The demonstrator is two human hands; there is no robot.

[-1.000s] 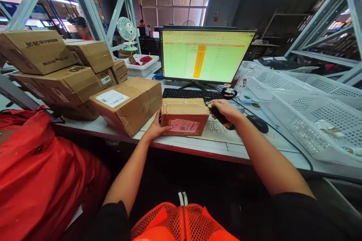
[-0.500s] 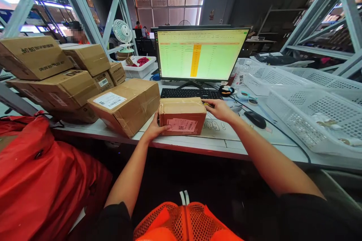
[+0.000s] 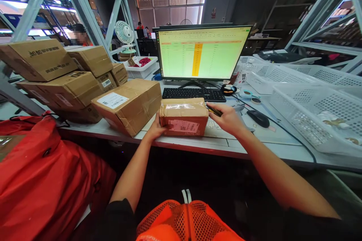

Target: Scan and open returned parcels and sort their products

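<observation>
A small cardboard box (image 3: 181, 115) with a pink label on its reddish front and shiny tape across its top stands on the desk in front of me. My left hand (image 3: 155, 130) grips the box's left end, its fingers partly hidden behind the box. In my right hand (image 3: 224, 117) is a slim black-and-yellow utility knife (image 3: 215, 110), its tip close to the upper right edge of the box. Whether the blade touches the cardboard I cannot tell. To the left, a larger carton (image 3: 132, 103) with a white label sits close to my left hand.
Several cartons (image 3: 56, 86) are stacked at the left, above a red bag (image 3: 51, 180). Behind the box are a keyboard (image 3: 192, 94) and a monitor (image 3: 202, 54). A mouse (image 3: 258, 118), its cable and white plastic baskets (image 3: 308, 109) occupy the right side.
My right hand has drawn slightly rightward from the box, showing more of the utility knife. The left thumb has slid off the front label toward the box's left edge. The box now sits slightly turned.
</observation>
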